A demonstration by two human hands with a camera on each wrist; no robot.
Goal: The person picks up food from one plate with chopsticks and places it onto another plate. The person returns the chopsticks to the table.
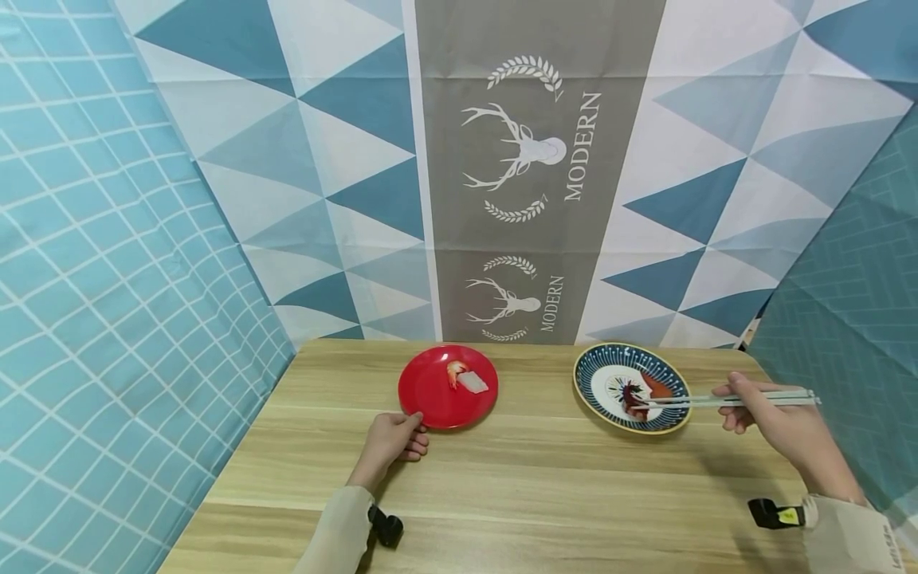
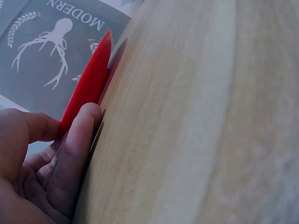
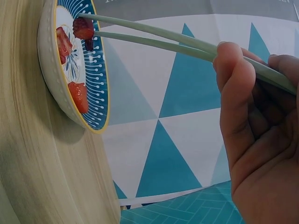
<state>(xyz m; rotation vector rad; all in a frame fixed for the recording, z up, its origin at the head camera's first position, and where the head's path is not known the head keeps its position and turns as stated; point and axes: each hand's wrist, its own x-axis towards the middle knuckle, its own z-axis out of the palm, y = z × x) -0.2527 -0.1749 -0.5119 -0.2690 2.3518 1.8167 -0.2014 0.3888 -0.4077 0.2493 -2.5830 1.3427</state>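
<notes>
My left hand [image 1: 390, 440] pinches the near-left rim of a red plate [image 1: 426, 395], its thumb at the rim and its other fingers low by the table. On that plate lie an orange-and-white shrimp-like piece [image 1: 455, 373] and a pale flat piece [image 1: 473, 383]. On the right, my right hand [image 1: 770, 416] grips pale green chopsticks [image 3: 159, 36]. Their tips pinch a dark red, octopus-like piece [image 3: 84, 29] over a blue-and-white patterned dish [image 1: 594, 383]. A red-and-white piece [image 3: 63, 44] and an orange-red slice [image 3: 78, 97] sit in this dish.
Both dishes stand toward the back of a wooden table [image 1: 502, 494]. Behind it hangs a patterned cloth [image 1: 358, 199] with triangles and deer heads. Blue tiled cloth [image 1: 107, 279] borders the left side, and teal cloth [image 1: 853, 319] the right.
</notes>
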